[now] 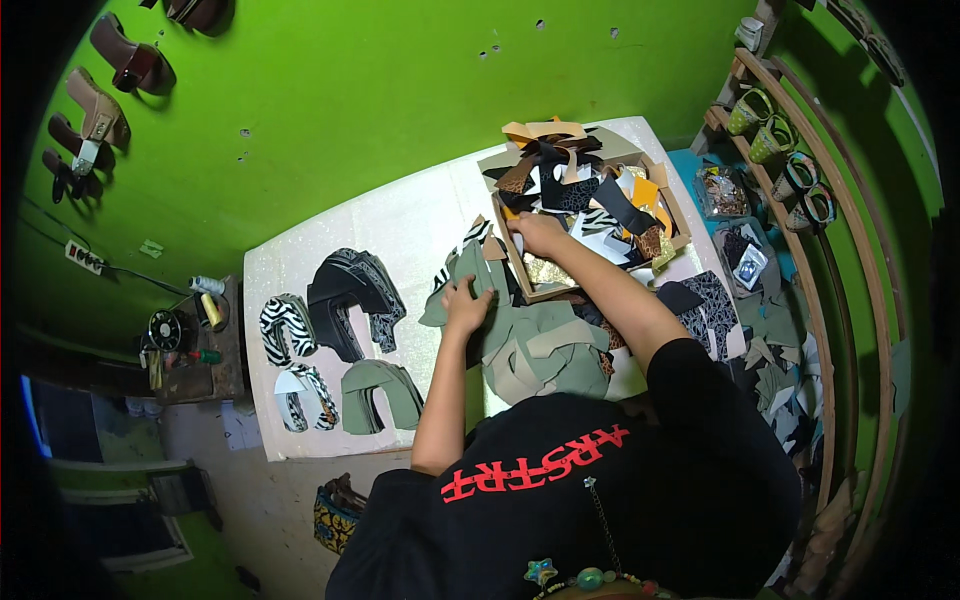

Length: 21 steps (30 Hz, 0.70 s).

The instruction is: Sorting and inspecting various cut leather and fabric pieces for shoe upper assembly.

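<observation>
My left hand lies with its fingers apart on a pile of olive-green cut pieces, beside some zebra-striped scraps. At the left side of a shallow cardboard box, my right hand has its fingers curled over the edge, close to an orange scrap. What those fingers grip, if anything, is hidden. Mixed offcuts in black, white, orange and leopard print fill the box. Nearer to me sits a heap of crumpled olive-green material.
Curved cut pieces stand stacked at the table's left: zebra-striped, black, olive-green and white-and-zebra. The white table meets a green wall. A wooden rack with sandals rises at right, scraps below it.
</observation>
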{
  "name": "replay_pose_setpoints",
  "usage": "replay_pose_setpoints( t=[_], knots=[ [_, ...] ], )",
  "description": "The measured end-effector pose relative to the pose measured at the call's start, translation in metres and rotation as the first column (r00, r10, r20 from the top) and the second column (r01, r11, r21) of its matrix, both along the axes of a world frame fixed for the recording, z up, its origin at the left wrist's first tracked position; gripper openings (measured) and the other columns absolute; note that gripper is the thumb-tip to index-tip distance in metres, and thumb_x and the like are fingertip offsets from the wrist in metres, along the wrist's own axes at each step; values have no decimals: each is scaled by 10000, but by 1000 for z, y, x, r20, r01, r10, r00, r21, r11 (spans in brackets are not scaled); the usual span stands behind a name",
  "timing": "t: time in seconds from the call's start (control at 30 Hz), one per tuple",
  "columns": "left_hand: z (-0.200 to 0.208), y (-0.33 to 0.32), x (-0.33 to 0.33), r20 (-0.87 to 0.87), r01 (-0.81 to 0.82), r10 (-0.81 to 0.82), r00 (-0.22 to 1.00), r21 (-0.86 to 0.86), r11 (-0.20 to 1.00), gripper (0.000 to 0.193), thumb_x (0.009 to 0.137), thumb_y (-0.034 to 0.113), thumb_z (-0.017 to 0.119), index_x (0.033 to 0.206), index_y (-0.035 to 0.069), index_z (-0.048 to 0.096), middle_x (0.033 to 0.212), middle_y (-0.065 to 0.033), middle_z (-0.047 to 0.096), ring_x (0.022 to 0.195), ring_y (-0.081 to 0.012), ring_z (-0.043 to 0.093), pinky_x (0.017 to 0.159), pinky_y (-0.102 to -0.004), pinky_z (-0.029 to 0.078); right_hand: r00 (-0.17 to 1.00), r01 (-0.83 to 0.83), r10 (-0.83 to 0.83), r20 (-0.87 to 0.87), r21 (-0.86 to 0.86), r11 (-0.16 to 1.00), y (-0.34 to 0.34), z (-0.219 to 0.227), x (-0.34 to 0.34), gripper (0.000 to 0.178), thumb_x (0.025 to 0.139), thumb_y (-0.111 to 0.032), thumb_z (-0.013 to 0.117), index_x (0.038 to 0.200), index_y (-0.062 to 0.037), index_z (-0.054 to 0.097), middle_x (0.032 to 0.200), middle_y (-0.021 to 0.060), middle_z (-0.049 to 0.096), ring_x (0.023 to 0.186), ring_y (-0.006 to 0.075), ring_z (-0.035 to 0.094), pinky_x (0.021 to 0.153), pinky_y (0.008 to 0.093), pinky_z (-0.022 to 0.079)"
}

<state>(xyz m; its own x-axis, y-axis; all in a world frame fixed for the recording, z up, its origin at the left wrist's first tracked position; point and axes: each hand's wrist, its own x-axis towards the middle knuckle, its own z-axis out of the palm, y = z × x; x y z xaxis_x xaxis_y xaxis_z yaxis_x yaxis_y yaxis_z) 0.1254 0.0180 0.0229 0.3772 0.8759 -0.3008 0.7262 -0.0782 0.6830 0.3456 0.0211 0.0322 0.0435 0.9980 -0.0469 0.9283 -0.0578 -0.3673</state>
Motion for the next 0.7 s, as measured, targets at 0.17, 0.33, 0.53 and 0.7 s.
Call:
replay_pose_setpoints(
  t=[0.17,0.33,0.53,0.7],
  knots=[
    [-6,3,-6,37,6,-6,999,-9,1000,577,725,353,616,1189,49,456,1288,-287,268,1207,-412,221,994,-433,232,998,-55,57,-30,57,997,-2,3,10,148,704,-134,556,838,-138,617,803,94,600,820,295,578,689,390,463],
    [-7,4,-4,-22,-1,2,1000,24,1000,554,728,348,609,1192,77,474,1320,-213,295,1195,-384,248,987,-429,251,983,34,-55,-177,-122,992,-11,34,29,196,612,-184,712,703,-35,622,703,136,615,669,264,601,607,346,464],
    [-8,4,-1,-34,-12,13,999,26,1000,530,735,344,603,1182,83,489,1326,-190,310,1187,-386,258,990,-414,249,883,131,-77,-462,85,988,-24,68,47,155,703,-178,637,749,-31,653,654,115,622,602,199,587,598,308,456],
    [-14,7,-2,-1,12,-12,1000,28,1000,534,733,338,604,1184,80,484,1317,-204,317,1189,-386,259,997,-411,233,923,268,-58,-380,530,805,-43,95,83,165,765,-165,585,801,-4,595,768,141,599,711,249,570,647,311,436]
  ],
)
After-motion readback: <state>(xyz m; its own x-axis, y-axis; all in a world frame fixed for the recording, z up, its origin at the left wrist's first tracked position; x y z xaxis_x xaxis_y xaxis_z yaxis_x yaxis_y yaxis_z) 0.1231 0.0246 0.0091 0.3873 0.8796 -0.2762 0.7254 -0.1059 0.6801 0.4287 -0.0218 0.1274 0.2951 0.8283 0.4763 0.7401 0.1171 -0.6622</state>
